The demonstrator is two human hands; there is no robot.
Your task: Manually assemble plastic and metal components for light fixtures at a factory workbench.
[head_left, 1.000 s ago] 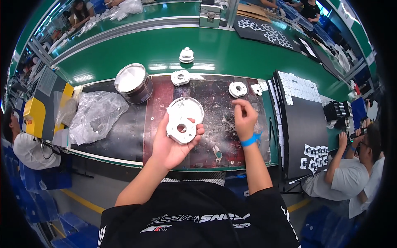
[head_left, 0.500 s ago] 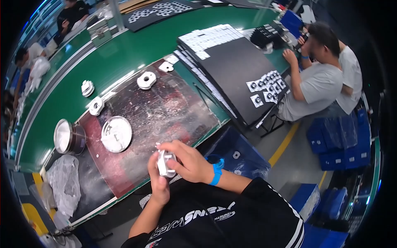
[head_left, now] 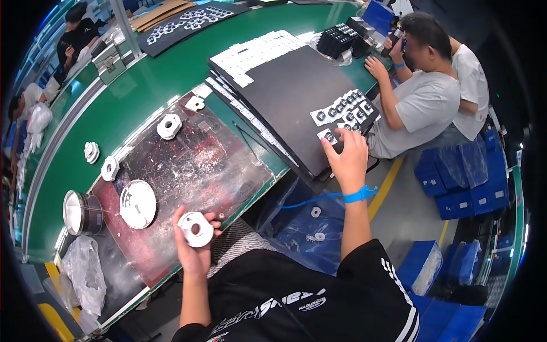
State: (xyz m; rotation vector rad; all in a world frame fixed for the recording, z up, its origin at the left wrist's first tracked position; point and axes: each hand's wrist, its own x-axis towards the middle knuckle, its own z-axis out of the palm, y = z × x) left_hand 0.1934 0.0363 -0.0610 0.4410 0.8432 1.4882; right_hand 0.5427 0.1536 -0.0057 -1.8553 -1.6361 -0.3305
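My left hand [head_left: 195, 259] holds a white, roughly round fitting [head_left: 192, 238] with a hole in its middle, above the near edge of the workbench. The fingers wrap around its sides. To the right, my right hand [head_left: 348, 162], with a blue band on its wrist, reaches over the near corner of a black board [head_left: 290, 97]. Its thumb and fingers are apart, next to a small white square piece with a black ring [head_left: 327, 136]. I cannot tell whether the fingertips touch it. Several similar pieces [head_left: 342, 106] lie in rows just beyond.
On the stained worktop [head_left: 194, 162] stand a white-smeared round lid [head_left: 138, 204], an open tin [head_left: 85, 214] and more white fittings [head_left: 169, 126]. A crumpled plastic bag [head_left: 84, 273] lies at left. Below is a plastic-lined blue bin [head_left: 302, 228]. A co-worker [head_left: 424, 102] sits at right.
My hands have parted. The left has kept the white fitting and moved left; the right has let go of it and moved up and right to the black board. The view has shifted.
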